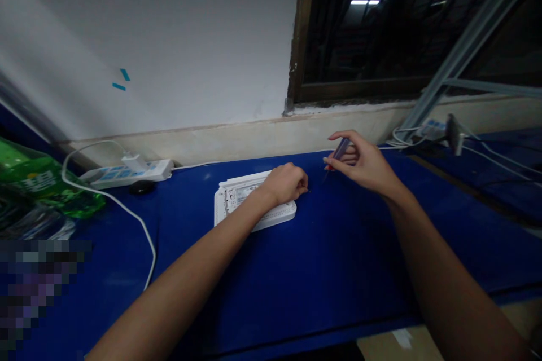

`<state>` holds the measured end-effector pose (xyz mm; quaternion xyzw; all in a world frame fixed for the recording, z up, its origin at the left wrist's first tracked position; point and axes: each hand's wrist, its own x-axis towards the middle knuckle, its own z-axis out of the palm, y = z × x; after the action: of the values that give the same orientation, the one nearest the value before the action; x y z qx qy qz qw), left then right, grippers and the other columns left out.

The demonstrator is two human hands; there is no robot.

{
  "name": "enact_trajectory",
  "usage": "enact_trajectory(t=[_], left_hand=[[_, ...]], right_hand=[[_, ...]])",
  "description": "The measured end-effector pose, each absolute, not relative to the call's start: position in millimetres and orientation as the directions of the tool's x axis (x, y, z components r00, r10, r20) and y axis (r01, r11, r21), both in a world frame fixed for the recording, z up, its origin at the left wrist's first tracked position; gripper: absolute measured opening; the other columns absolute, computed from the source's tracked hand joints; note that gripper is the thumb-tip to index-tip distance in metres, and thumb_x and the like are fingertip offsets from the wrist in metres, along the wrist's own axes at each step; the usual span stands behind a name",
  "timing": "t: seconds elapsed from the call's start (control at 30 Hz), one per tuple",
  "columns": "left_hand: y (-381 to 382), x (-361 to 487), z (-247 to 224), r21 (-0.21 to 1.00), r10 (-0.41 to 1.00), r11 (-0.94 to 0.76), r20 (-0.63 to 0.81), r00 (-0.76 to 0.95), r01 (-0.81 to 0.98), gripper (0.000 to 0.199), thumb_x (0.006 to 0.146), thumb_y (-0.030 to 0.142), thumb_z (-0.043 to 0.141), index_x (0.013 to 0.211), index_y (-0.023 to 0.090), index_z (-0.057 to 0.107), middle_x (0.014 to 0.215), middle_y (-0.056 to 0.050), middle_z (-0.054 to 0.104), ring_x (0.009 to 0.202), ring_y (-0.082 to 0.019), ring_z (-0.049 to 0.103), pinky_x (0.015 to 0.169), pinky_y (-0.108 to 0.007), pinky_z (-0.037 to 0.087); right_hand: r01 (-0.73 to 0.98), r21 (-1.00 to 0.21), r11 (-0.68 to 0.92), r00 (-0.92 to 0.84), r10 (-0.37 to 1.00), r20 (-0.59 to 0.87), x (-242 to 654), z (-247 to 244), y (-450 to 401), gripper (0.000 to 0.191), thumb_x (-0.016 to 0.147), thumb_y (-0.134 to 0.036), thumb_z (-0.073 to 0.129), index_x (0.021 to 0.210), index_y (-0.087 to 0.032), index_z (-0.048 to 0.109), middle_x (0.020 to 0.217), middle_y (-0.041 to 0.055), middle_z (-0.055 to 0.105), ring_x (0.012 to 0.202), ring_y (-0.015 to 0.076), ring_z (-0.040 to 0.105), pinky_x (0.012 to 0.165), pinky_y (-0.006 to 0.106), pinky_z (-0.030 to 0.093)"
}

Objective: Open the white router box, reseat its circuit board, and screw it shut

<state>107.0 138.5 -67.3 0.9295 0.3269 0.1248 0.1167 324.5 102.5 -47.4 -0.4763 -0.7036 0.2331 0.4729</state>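
A white plastic device with an open face (231,200) lies on the blue table, its inner parts and dotted rim partly covered by my left forearm. My left hand (288,183) is over its right end, fingers curled and pinched just past the edge, close to the tabletop. A tiny dark speck shows at those fingertips, too small to name. Farther right, my right hand (362,163) is raised above the table. It grips a screwdriver (341,148) by its purplish handle; the red collar and thin shaft point down and to the left.
A white power strip (131,174) with a plugged-in charger and a dark mouse-like object (141,187) lie at left. A white cable (127,211) curves across the table. Green packaging (38,177) stands far left. Cables and a dark stand (455,135) are at right, near a metal frame.
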Motion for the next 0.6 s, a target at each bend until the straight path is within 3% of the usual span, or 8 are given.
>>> enact_trajectory(t=[0.17,0.4,0.6], left_hand=[[148,126,-71,0.302,0.641,-0.746,0.087,0.762,0.593,0.019,0.075,0.008,0.071,0.089,0.02,0.078,0.086,-0.005,0.075,0.081,-0.022,0.07,0.069,-0.03,0.052],[155,129,-78,0.368,0.624,-0.739,0.062,0.779,0.564,0.022,0.076,0.007,0.072,0.094,0.018,0.077,0.089,-0.004,0.076,0.083,-0.018,0.071,0.077,-0.027,0.053],[145,92,-62,0.383,0.646,-0.738,0.159,0.747,0.556,0.018,0.091,0.023,0.063,0.103,0.017,0.075,0.102,-0.007,0.075,0.094,-0.02,0.07,0.09,-0.033,0.052]], right_hand=[[0.493,-0.78,0.385,-0.115,0.918,0.381,338,-54,108,0.053,0.079,-0.045,0.077,0.121,-0.025,0.053,0.076,0.0024,0.072,0.073,0.0266,0.077,0.063,0.034,0.065],[0.481,-0.79,0.379,-0.11,0.921,0.374,341,-54,108,0.051,0.08,-0.04,0.075,0.123,-0.025,0.052,0.08,0.0042,0.073,0.074,0.0254,0.077,0.066,0.034,0.065],[0.409,-0.823,0.394,-0.128,0.918,0.376,339,-57,110,0.053,0.08,-0.039,0.077,0.124,-0.026,0.051,0.079,0.0022,0.072,0.075,0.0258,0.077,0.067,0.035,0.066]])
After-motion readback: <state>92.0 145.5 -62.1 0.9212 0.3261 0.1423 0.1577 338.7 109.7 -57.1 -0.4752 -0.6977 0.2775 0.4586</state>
